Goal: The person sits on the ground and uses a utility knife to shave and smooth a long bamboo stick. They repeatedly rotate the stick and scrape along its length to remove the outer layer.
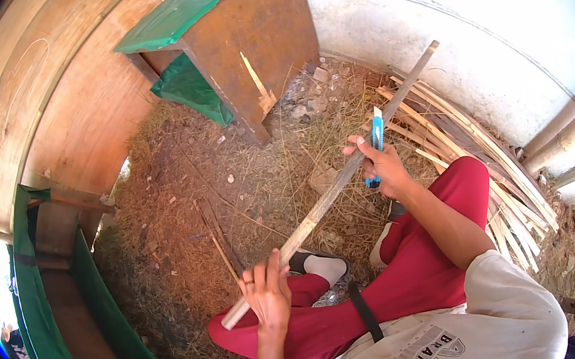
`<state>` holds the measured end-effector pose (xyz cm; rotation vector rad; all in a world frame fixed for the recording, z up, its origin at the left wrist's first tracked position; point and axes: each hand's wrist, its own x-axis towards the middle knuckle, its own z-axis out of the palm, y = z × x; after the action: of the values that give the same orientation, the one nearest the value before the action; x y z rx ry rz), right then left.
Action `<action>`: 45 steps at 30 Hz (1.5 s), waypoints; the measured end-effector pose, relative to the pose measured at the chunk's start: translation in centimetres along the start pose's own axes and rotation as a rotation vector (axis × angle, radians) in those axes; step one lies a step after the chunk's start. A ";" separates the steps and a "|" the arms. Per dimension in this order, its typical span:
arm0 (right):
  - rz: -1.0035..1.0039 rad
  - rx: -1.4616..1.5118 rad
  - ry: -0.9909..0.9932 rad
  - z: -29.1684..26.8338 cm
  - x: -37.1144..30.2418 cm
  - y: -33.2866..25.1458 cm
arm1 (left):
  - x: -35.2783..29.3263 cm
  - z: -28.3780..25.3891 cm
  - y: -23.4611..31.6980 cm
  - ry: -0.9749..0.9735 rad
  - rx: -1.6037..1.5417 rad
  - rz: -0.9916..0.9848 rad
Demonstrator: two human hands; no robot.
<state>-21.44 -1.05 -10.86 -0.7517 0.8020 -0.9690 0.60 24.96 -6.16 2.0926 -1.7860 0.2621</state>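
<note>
A long, narrow wooden stick (323,206) slants across my lap, its near end above my left knee and its far end up toward the white wall. Near the lower end, my left hand (268,290) is wrapped round the stick. My right hand (383,166) grips a blue box cutter (377,134) with its pale blade pointing up, beside the upper half of the stick. The right fingers also lie against the stick; whether they press on it cannot be told.
To my right lies a pile of split wooden strips (478,152) along the white wall (454,2). Ahead stands a brown wooden cabinet (261,43) with a green cover (193,5). A green-edged wooden trough (62,299) is at left. Dry grass and debris litter the dirt floor (165,197).
</note>
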 end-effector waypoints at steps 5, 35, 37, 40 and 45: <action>-0.016 -0.030 0.047 -0.9 0.6 -0.3 | 3.1 1.7 -1.4 0.053 -0.132 -0.140; -0.256 0.109 0.370 -5.1 2.4 -3.9 | -13.6 -0.9 -15.0 0.024 0.121 -0.932; -0.267 0.126 0.380 -5.3 2.6 -3.8 | -14.2 -0.7 -15.5 0.075 0.033 -0.945; -0.276 0.145 0.395 -5.0 2.6 -3.8 | -15.4 -0.8 -16.8 0.177 -0.289 -1.086; -0.277 0.154 0.406 -5.1 2.7 -4.0 | -23.4 -0.2 -20.9 0.392 -0.611 -1.384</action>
<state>-26.44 -5.91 -10.70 -0.5457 0.9751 -1.4450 16.92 48.86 -18.12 2.0620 0.0504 -0.2282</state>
